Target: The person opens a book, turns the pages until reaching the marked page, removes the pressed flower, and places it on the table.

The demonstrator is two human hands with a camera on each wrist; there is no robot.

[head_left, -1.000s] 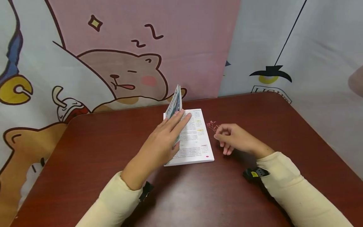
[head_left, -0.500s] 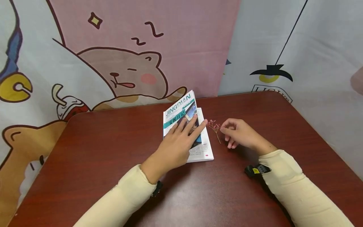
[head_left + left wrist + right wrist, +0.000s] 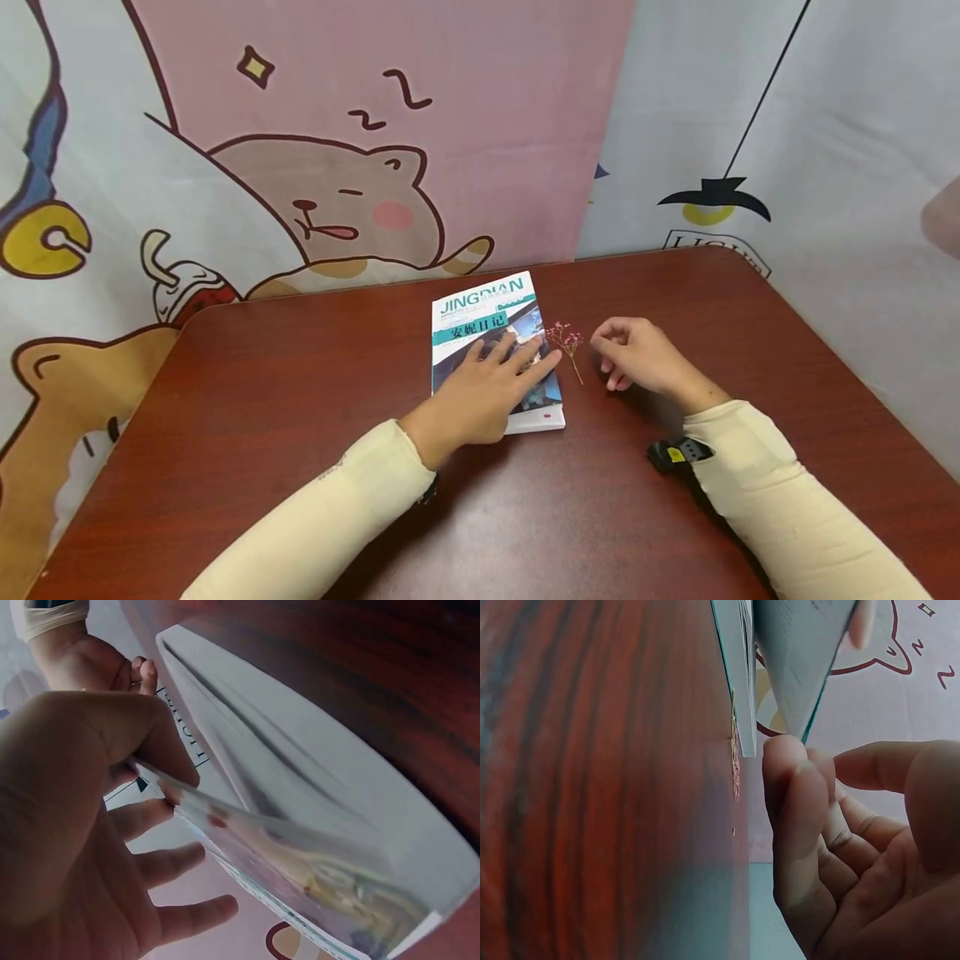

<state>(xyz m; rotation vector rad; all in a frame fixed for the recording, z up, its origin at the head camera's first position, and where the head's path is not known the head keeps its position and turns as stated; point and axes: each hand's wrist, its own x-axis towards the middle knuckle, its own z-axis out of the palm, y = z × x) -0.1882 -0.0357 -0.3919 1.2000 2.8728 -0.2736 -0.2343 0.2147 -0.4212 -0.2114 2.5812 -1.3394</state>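
Note:
A paperback book [image 3: 480, 323] with a white, teal and dark picture cover lies mid-table. My left hand [image 3: 480, 396] rests on the lower part of its cover, fingers spread and straight. In the left wrist view the cover [image 3: 322, 877] stands partly raised off the white pages [image 3: 300, 742], with my thumb at its edge. Beside the book's right edge, a small dried sprig of pink flowers [image 3: 564, 337] lies on the table. My right hand [image 3: 637, 354] hovers just right of the sprig, fingers loosely curled and holding nothing.
The reddish-brown wooden table [image 3: 300, 358] ends at a cloth backdrop [image 3: 517, 125] printed with cartoon bears. A black wrist strap [image 3: 678, 452] hangs at the right sleeve.
My left hand has swung the book's front cover over from left to right, down onto the pages. My right hand has drawn slightly right, away from the sprig, which now shows whole.

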